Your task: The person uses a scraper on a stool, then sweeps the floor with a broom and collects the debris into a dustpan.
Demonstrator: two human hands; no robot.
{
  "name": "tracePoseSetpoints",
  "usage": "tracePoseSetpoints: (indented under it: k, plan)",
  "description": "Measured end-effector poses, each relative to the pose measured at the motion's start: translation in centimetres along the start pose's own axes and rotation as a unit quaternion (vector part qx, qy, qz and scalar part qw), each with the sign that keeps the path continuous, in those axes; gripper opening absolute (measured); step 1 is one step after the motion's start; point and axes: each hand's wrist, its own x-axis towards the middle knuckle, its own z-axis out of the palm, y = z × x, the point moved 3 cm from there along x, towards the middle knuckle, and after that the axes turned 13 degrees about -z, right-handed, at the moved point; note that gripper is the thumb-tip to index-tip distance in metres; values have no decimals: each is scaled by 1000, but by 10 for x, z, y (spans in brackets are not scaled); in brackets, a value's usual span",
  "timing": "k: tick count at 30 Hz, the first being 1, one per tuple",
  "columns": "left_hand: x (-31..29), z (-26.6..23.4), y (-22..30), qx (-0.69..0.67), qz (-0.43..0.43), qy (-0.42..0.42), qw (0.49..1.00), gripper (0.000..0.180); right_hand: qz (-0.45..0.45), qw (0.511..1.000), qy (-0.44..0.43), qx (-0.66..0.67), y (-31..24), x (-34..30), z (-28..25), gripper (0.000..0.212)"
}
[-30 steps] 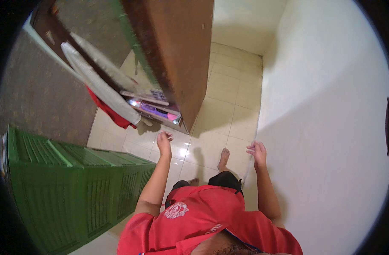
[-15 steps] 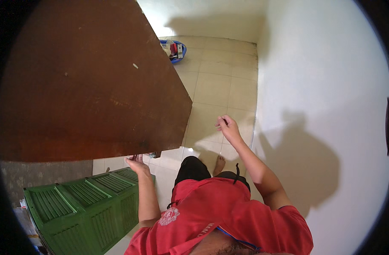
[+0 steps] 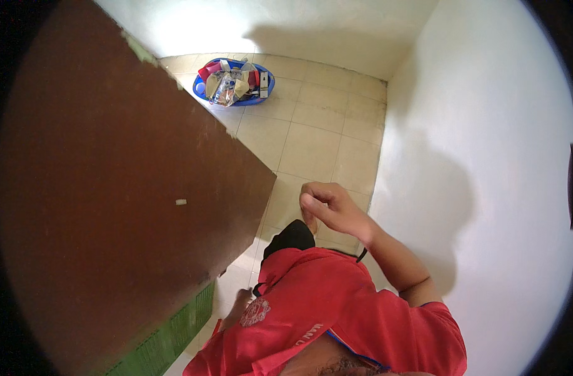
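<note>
A large brown wooden panel with a chipped edge and a small pale mark fills the left side. My right hand is in front of my body, just right of the panel's corner. Its fingers curl and the thumb bends in toward them; anything within the curl is hidden. Low down, my left hand shows only in part, beside my red shirt and close to the panel's lower edge. Its fingers are too hidden to make out.
A blue oval tub full of mixed items sits on the tiled floor by the far wall. A white wall rises on the right. Part of a green louvered cabinet shows below the panel.
The panel now reaches lower in view, covering most of the green cabinet, and more of the tub shows. My left hand has dropped from the panel's edge; my right hand has come nearer my body.
</note>
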Motion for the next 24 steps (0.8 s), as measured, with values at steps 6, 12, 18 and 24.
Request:
tracePoseSetpoints:
  k: [6,12,18,24]
  plan:
    - [-27,18,103,-83,85,-29,993,55,-321,937,-82,113,-121,96,-23,56]
    - [-31,9,166,-179,70,-43,980,57,-423,878,-65,212,-144,165,-40,69]
    - [-94,32,232,-165,77,-19,983,57,-385,890,-169,179,-139,240,-99,70]
    - [-154,50,317,-210,86,-9,974,56,-366,897,-191,158,-139,299,-175,60]
